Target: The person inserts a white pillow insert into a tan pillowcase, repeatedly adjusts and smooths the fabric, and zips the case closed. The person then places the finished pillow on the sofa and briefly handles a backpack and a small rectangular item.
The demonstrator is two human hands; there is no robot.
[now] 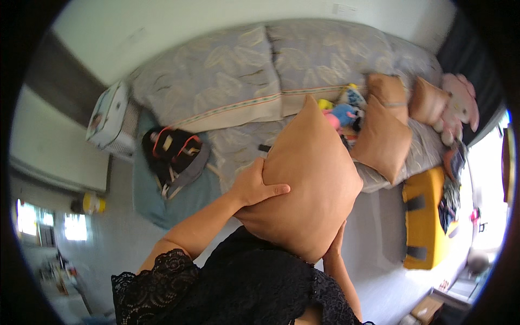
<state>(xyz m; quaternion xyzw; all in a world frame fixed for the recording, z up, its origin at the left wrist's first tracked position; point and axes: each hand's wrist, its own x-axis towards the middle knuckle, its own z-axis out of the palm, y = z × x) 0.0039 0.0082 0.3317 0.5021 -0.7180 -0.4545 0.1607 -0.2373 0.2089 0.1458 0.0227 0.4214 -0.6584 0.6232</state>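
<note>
A plump tan cushion (311, 179) is held up in front of my body, one corner pointing away toward the sofa. My left hand (255, 187) grips its left side, thumb lying on the upper face and the other fingers hidden behind it. At the lower right edge, my right hand (337, 242) presses against the cushion, with its fingers partly out of sight underneath. Beyond it, on the right part of the sofa, lie more tan cushions: a large one (382, 142), one behind it (388, 89) and a smaller one (429, 102).
A grey leaf-patterned sofa (216, 70) spans the far side. On it are a black backpack (176, 154), several soft toys (342, 115) and a pink plush rabbit (459, 103). A white case (111, 119) stands at the left end, a yellow bin (420, 222) at the right.
</note>
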